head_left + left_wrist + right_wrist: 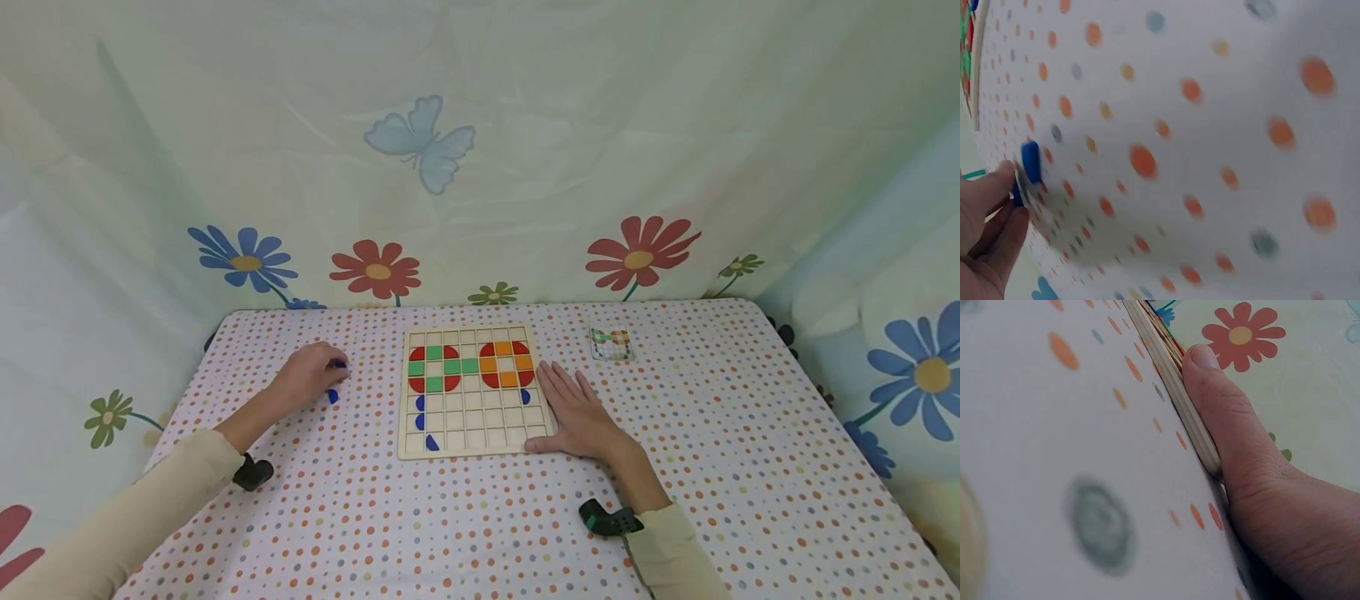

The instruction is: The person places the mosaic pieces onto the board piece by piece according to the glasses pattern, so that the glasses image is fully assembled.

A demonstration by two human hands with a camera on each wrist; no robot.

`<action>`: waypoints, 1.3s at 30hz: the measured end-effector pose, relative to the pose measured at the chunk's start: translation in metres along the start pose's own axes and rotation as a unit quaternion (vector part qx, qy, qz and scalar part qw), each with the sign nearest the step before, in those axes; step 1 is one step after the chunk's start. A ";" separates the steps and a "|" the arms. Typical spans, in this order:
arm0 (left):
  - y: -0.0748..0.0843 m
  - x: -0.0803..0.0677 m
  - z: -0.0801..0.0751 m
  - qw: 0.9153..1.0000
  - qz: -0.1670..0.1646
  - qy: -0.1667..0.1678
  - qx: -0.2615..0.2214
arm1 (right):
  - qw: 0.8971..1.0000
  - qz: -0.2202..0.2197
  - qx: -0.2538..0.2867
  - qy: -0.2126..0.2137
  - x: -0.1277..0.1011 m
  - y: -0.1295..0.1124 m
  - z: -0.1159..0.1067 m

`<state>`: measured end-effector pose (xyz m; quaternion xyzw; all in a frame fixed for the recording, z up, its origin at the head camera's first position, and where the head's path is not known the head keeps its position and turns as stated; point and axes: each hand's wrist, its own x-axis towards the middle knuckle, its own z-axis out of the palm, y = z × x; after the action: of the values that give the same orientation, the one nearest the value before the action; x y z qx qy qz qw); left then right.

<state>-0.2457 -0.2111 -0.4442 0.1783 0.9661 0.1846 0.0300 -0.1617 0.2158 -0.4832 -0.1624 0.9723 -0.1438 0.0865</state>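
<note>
Resting flat on the dotted table [712,433], the right hand [581,417] lies with straight, relaxed fingers against the right edge of the square wooden grid board [468,392] — its thumb [1210,394] pressed along the board's near corner. Farther left, the left hand [307,377] curls over small blue curved pieces [1030,161], its fingertips [1004,178] pinching one just beside another on the cloth. Beyond the board, toward the flowered backdrop, a small clear pattern card [611,342] lies apart.
</note>
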 end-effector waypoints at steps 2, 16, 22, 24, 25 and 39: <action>0.021 0.001 0.002 1.000 0.000 0.010 -0.027 | 1.000 0.000 0.002 -0.001 0.000 -0.001 0.000; 0.203 0.024 0.082 0.954 0.291 -0.061 -0.043 | 1.000 -0.015 0.024 -0.002 0.000 0.001 0.004; 0.213 0.029 0.092 0.952 0.298 -0.062 0.009 | 0.999 -0.023 0.026 0.005 -0.002 0.001 0.001; 0.214 0.029 0.091 0.950 0.306 -0.054 0.013 | 0.999 -0.020 0.024 0.005 -0.002 0.001 -0.001; 0.214 0.030 0.091 0.949 0.310 -0.051 0.013 | 1.000 -0.019 0.021 0.005 -0.002 0.001 -0.001; 0.218 0.032 0.092 0.945 0.321 -0.057 -0.004 | 1.000 -0.020 0.018 0.007 -0.001 0.001 0.000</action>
<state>-0.1911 0.0215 -0.4493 0.4888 0.8538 0.1776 0.0252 -0.1608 0.2173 -0.4831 -0.1797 0.9667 -0.1637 0.0795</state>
